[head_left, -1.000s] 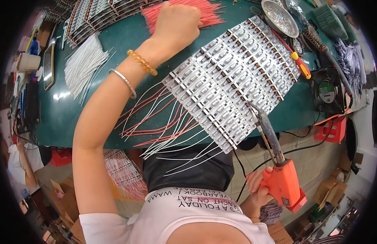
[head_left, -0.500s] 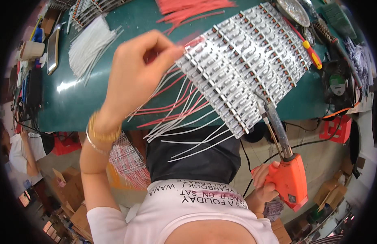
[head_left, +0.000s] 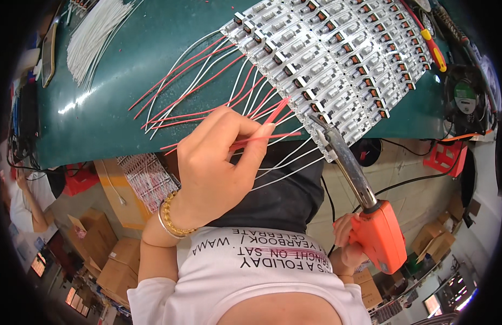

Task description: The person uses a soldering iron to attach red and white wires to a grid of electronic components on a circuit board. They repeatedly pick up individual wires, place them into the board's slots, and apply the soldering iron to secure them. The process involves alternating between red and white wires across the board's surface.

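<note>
Between thumb and fingers, my left hand (head_left: pixel 221 160) pinches a few red wires (head_left: pixel 278 114). Their ends reach the near left edge of a panel of small circuit boards (head_left: pixel 343 40). My right hand (head_left: pixel 348 241) grips the orange soldering gun (head_left: pixel 385 238), its metal barrel slanting up to the left. The soldering tip (head_left: pixel 321 123) is over or against the panel's near edge, a little right of the red wire ends; whether it touches cannot be told. Red and white wires (head_left: pixel 191 92) trail from the panel's left edge, some passing behind my left hand.
A bundle of white wires (head_left: pixel 94 40) lies at the table's far left, beside a phone-like slab (head_left: pixel 49 54). A red-and-yellow screwdriver (head_left: pixel 435 51) rests along the panel's right side, near a black fan (head_left: pixel 463 97). A black cable (head_left: pixel 408 184) runs behind the gun.
My left hand has come nearer and to the right, from the panel's left corner to its near edge beside the soldering tip. The view has shifted, and the red wire pile is out of sight.
</note>
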`<state>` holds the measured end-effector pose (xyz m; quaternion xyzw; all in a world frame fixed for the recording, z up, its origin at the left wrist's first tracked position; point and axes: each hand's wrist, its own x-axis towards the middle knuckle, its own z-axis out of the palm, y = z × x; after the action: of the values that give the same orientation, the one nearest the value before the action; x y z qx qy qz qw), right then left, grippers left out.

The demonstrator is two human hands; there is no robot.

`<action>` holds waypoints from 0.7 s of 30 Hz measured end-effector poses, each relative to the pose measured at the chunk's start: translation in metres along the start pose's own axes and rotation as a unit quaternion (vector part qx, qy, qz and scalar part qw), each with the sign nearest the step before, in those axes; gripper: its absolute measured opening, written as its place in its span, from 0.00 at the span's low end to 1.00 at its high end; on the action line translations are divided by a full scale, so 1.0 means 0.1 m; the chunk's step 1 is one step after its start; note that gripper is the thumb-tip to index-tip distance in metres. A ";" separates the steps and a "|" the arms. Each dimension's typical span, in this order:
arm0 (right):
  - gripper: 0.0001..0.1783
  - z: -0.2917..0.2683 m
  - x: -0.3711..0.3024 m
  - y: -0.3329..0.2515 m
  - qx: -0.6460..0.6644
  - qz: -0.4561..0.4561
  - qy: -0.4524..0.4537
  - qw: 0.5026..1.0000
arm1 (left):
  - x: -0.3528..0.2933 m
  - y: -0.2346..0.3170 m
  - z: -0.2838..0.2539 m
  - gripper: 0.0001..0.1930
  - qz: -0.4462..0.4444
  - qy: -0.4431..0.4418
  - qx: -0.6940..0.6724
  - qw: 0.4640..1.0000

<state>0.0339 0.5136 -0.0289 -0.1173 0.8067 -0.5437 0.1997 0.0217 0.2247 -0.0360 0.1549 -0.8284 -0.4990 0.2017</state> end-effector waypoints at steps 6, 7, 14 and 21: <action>0.35 0.08 0.05 0.04 -0.107 -0.008 0.018 0.994 | 0.03 0.05 -0.03 0.07 0.042 -0.025 0.075 0.996; 0.36 0.10 0.07 0.03 -0.081 -0.007 0.020 0.996 | 0.04 0.05 -0.03 0.07 0.043 -0.025 0.077 0.996; 0.30 0.02 0.02 -0.02 -0.150 0.017 -0.006 0.989 | 0.03 0.02 -0.03 0.08 0.049 -0.022 0.082 0.995; 0.13 0.01 -0.10 -0.03 -0.185 0.023 0.059 0.981 | 0.02 0.01 -0.02 0.08 0.060 -0.014 0.088 0.994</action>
<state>0.0436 0.5156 -0.0250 -0.1008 0.9061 -0.3866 0.1391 0.0205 0.2226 -0.0337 0.1147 -0.8799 -0.4130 0.2051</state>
